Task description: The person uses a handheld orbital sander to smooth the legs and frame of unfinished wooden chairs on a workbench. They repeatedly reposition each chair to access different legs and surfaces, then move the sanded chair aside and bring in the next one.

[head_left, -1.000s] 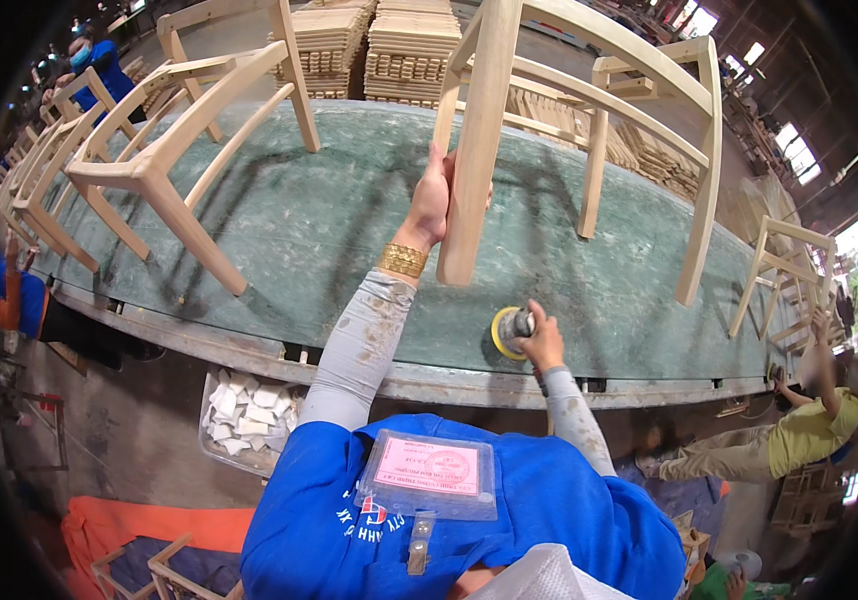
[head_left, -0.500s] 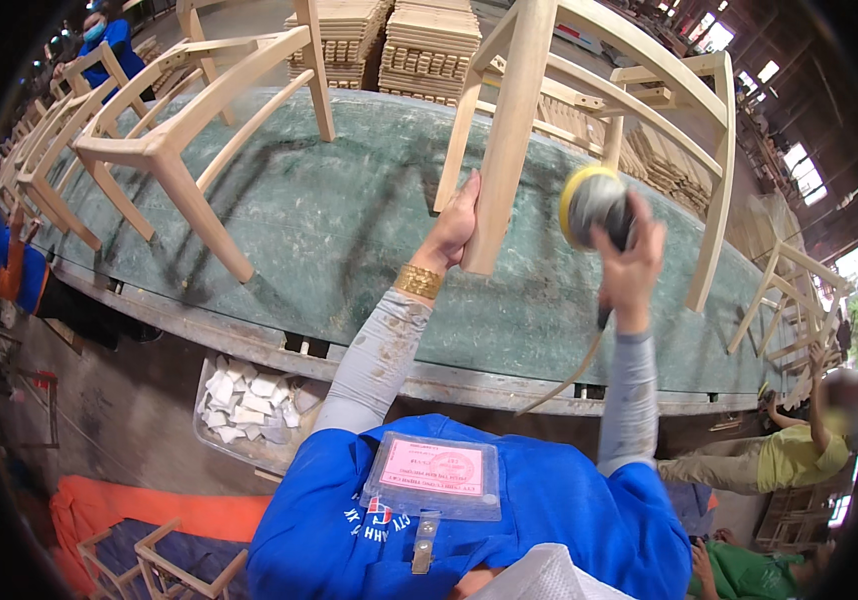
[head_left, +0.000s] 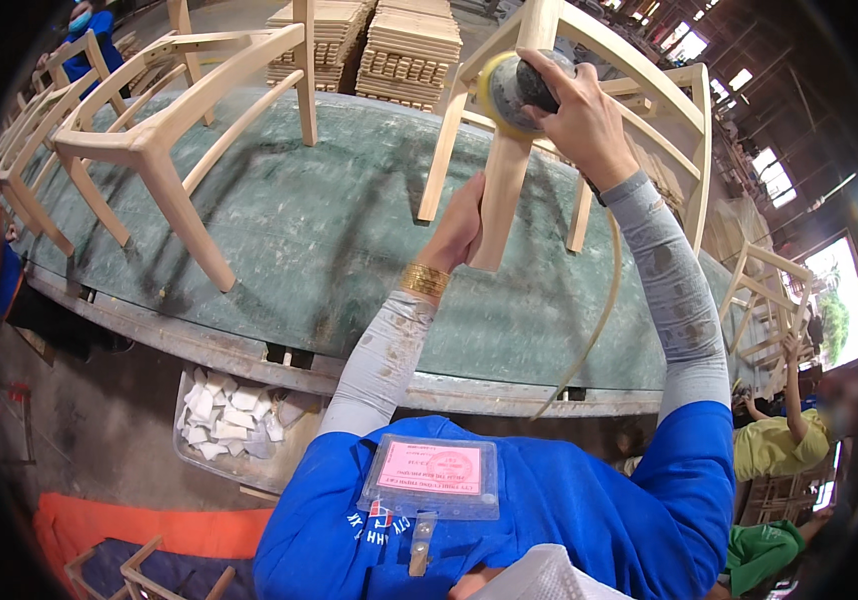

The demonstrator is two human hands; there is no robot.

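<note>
This is a furniture workshop — bare wooden chair frames (head_left: 187, 215) line the long green table (head_left: 349, 205), and stacks of cut wood (head_left: 409, 50) stand beyond it. A sander (head_left: 519, 92) and nearby co-workers (head_left: 781, 447) show it too.

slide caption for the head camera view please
Left hand gripping a wooden chair leg while the right hand holds a round sander against it, above a green worktable.

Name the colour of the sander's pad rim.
Yellow; the pad rim shows best in the head view, the only one.
</note>
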